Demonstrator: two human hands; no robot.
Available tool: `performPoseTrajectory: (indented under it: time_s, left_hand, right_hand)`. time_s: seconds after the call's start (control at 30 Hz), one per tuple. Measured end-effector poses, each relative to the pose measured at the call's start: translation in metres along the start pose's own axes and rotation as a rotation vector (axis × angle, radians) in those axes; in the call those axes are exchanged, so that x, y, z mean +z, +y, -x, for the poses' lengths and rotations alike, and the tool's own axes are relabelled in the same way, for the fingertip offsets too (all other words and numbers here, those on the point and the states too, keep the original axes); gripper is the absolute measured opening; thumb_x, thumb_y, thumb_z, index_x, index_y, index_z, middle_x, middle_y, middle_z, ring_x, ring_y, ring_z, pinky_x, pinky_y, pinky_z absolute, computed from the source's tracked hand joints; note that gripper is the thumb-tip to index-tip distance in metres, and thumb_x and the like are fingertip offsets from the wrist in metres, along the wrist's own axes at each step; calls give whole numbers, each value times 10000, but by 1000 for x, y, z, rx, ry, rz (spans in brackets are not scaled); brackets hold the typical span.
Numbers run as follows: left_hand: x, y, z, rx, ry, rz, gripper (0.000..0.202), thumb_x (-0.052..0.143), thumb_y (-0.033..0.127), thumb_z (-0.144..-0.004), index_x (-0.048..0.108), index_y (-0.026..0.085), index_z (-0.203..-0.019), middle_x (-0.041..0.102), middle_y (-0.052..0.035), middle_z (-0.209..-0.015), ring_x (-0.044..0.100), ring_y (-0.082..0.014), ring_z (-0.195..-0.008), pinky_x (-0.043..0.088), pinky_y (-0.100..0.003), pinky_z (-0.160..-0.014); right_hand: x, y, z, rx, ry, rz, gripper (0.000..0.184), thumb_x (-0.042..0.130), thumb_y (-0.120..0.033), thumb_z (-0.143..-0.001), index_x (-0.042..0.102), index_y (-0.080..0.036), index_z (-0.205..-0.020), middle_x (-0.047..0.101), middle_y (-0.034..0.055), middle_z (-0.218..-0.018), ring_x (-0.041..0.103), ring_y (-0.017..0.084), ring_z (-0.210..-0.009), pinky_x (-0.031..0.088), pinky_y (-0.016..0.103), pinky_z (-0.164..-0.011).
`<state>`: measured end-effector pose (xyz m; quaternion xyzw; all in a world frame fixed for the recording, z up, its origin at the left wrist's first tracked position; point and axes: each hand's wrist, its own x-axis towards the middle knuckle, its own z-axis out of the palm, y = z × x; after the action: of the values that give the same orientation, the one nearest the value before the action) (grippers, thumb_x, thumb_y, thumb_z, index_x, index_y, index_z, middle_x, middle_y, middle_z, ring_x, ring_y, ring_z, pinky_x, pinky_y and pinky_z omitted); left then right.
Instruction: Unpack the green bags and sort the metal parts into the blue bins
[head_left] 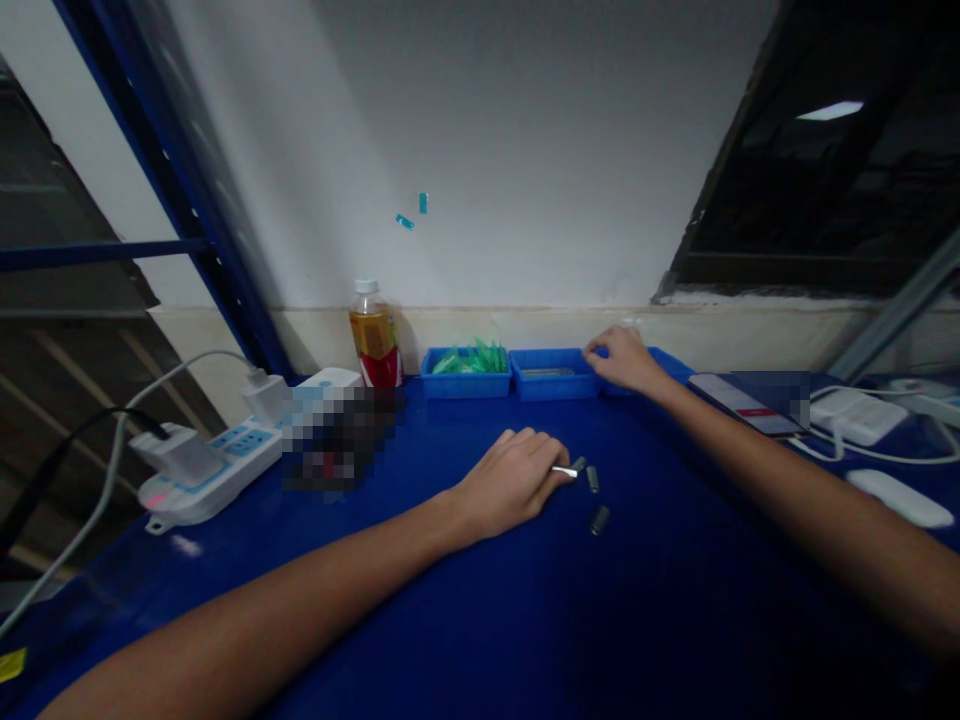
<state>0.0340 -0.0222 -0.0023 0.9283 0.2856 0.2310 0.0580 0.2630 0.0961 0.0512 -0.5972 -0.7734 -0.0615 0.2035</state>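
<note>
My left hand (517, 478) rests low over the blue table, its fingers closed around a small silver metal piece (564, 470) whose flat end sticks out past the thumb side. Just beyond that end lie several small grey cylinders, among them an upper cylinder (592, 479) and a nearer cylinder (600, 520). My right hand (621, 357) is above the blue trays by the wall, thumb and fingers drawn together; anything between them is too small to make out. Below it are the middle tray (553, 386), holding thin metal parts, and the partly hidden right tray (671, 365).
A left blue tray (466, 385) holds green pieces. Beside it stands a drink bottle (376, 335). A white power strip (240, 440) with plugs and cables lies on the left. On the right are a phone (746, 402), white chargers (859, 415) and a white rounded case (900, 498).
</note>
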Motion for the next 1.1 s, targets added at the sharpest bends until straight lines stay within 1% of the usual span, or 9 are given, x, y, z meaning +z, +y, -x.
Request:
performPoseTrajectory:
  time_s: [0.1, 0.23, 0.33, 0.47, 0.63, 0.7, 0.8, 0.97, 1.1]
  left_hand:
    - [3, -4, -2, -56, 93, 60, 129, 428, 296, -947, 488, 185, -917, 594, -28, -878, 528, -175, -807, 408, -298, -730]
    - [6, -9, -3, -94, 197, 161, 99, 437, 253, -937, 461, 184, -871, 564, -12, -808, 529, -157, -762, 416, -268, -686]
    - [5, -9, -2, -87, 213, 207, 86, 437, 225, -928, 459, 184, -856, 556, -9, -800, 533, -150, -751, 421, -260, -680]
    - [3, -7, -1, -91, 203, 245, 103, 429, 245, -933, 479, 178, -874, 569, -14, -801, 548, -149, -748, 438, -264, -687]
    - [5, -8, 0, -38, 197, 249, 218, 515, 241, -889, 479, 166, -1090, 602, -47, -912, 567, -175, -836, 460, -292, -742]
    - [6, -9, 0, -23, 193, 221, 201, 518, 218, -884, 494, 165, -1077, 609, -51, -927, 562, -178, -849, 458, -299, -761]
    - [5, -9, -1, -31, 174, 186, 108, 463, 222, -919, 533, 171, -983, 621, -39, -890, 557, -175, -831, 452, -303, -776]
    - [0, -6, -2, -116, 193, 144, 163, 413, 252, -946, 552, 170, -967, 637, -36, -884, 558, -177, -812, 448, -308, -761]
    - [-1, -6, -2, -157, 204, 145, 208, 375, 257, -955, 559, 168, -988, 646, -40, -898, 567, -181, -821, 454, -319, -772]
  right_hand:
    - [-4, -27, 44, -83, 107, -58, 218, 444, -234, -864, 648, -158, -868, 657, 92, -965, 548, 223, -956, 386, 353, -865]
    - [-1, -59, 110, -400, 27, -229, 106, 508, -242, -844, 583, -194, -902, 639, 48, -878, 544, 199, -852, 391, 355, -764]
    - [5, -68, 134, -435, 22, -243, 124, 545, -253, -831, 546, -188, -938, 623, 50, -869, 537, 198, -811, 372, 350, -727]
    - [11, -66, 133, -373, 75, -275, 91, 513, -273, -871, 536, -190, -845, 599, 35, -789, 515, 180, -749, 353, 333, -692]
    - [11, -63, 129, -306, 32, -339, 274, 403, -277, -926, 484, -191, -679, 538, 17, -684, 482, 160, -693, 345, 321, -677]
    - [10, -65, 129, -300, 23, -338, 307, 381, -274, -933, 454, -192, -646, 516, 12, -659, 473, 156, -678, 341, 316, -668]
    - [8, -66, 128, -326, 31, -315, 293, 369, -273, -939, 472, -189, -677, 528, 15, -681, 474, 156, -690, 337, 317, -674]
    - [6, -63, 121, -420, 102, -243, 114, 519, -291, -861, 535, -179, -881, 599, 44, -823, 501, 178, -761, 336, 327, -691]
    - [7, -63, 115, -478, 104, -182, 144, 457, -270, -892, 542, -171, -828, 588, 49, -783, 499, 179, -741, 332, 330, -681]
